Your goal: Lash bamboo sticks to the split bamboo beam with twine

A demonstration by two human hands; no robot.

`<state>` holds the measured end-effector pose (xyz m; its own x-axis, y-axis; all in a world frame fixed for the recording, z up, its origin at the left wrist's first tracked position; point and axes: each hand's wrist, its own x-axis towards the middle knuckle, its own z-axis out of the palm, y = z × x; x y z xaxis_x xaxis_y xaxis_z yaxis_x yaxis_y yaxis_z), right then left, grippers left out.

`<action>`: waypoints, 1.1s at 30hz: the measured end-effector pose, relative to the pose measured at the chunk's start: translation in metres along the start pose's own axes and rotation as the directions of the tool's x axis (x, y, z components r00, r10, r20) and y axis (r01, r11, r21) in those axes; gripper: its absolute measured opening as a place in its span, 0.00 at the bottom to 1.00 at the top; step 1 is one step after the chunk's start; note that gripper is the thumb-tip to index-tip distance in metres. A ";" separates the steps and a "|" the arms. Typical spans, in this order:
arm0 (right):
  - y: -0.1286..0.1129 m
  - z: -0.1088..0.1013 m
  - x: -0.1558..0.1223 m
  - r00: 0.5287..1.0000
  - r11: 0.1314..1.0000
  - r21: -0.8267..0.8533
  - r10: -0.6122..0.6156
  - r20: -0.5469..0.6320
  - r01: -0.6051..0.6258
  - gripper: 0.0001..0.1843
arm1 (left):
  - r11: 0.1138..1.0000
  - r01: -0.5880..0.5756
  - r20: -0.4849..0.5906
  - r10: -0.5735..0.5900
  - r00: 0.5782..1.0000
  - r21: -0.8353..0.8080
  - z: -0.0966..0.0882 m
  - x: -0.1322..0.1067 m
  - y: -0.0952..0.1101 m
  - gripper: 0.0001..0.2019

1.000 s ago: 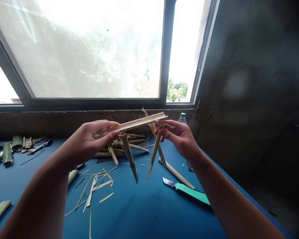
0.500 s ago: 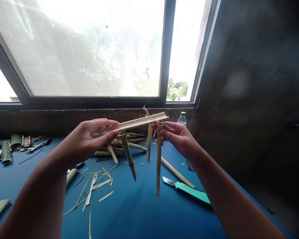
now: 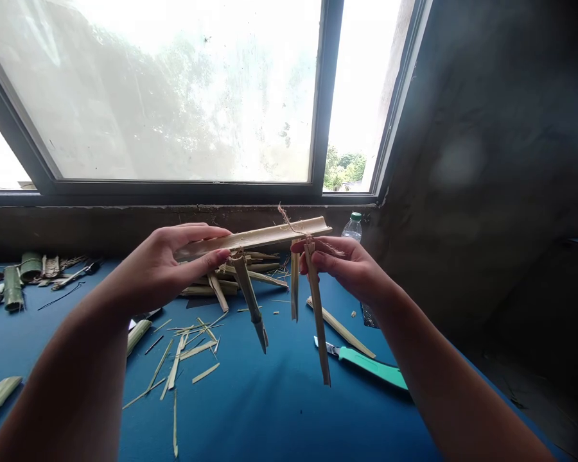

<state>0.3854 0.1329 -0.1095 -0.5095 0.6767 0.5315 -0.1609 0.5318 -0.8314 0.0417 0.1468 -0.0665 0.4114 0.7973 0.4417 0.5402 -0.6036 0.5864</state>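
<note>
My hands hold up a flat bamboo strip (image 3: 255, 239) bound with rough twine (image 3: 289, 221) near its right end. My left hand (image 3: 168, 266) grips the strip's left part, and a bamboo leg (image 3: 247, 298) with a pointed tip hangs just right of that hand. My right hand (image 3: 340, 266) pinches the strip's right end at the twine. From there a long bamboo stick (image 3: 318, 314) slants down to the right, and a shorter stick (image 3: 295, 285) hangs beside it, apart from it.
A blue table (image 3: 270, 410) carries a heap of bamboo strips (image 3: 221, 285), scattered slivers (image 3: 183, 359), and green bamboo tube pieces (image 3: 13, 289) at the left. A green-handled utility knife (image 3: 366, 366) lies at the right. A plastic bottle (image 3: 352, 228) stands by the window (image 3: 173, 90).
The long stick under my right hand has swung outward, from near vertical to slanting down right, and the shorter stick hangs straighter. Both hands and the strip sit slightly higher in view.
</note>
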 end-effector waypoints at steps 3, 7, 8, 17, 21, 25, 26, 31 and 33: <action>-0.001 -0.001 0.000 1.000 1.000 -0.006 -0.003 0.018 0.003 0.16 | 1.000 0.017 -0.016 -0.017 1.000 0.002 0.001 0.001 -0.002 0.24; -0.002 -0.001 0.000 1.000 1.000 -0.026 0.014 0.021 -0.013 0.16 | 1.000 0.028 -0.009 -0.028 1.000 0.006 0.002 0.002 -0.002 0.24; -0.002 0.000 -0.001 1.000 0.999 -0.033 0.022 0.020 -0.022 0.16 | 1.000 0.021 -0.005 -0.021 1.000 0.010 0.002 0.002 -0.002 0.24; -0.007 -0.003 -0.004 0.999 0.996 -0.085 0.041 0.006 -0.040 0.16 | 0.998 0.008 0.010 -0.008 1.000 0.066 0.003 0.003 -0.003 0.24; -0.009 -0.003 -0.005 0.997 0.995 -0.076 0.070 0.037 -0.067 0.17 | 0.998 -0.010 0.030 0.008 1.000 0.066 0.005 0.004 -0.001 0.24; -0.010 0.004 -0.005 0.987 0.991 0.013 0.133 0.093 -0.135 0.18 | 0.998 -0.061 0.025 0.060 0.998 0.034 0.003 0.002 -0.001 0.25; -0.010 0.006 -0.005 0.984 0.989 0.036 0.142 0.104 -0.147 0.18 | 0.997 -0.064 0.016 0.064 0.998 0.032 0.003 0.001 -0.002 0.26; -0.012 0.010 -0.004 0.986 0.990 0.047 0.130 0.104 -0.135 0.18 | 0.999 -0.031 0.021 0.030 0.999 0.037 0.000 0.002 -0.009 0.25; -0.011 0.009 -0.004 0.987 0.992 0.038 0.116 0.110 -0.121 0.18 | 0.999 -0.015 0.053 0.014 0.998 0.030 0.000 0.003 -0.010 0.24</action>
<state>0.3818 0.1196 -0.1036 -0.6145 0.6740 0.4100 -0.1302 0.4260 -0.8953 0.0375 0.1550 -0.0708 0.4571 0.7877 0.4130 0.5555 -0.6155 0.5590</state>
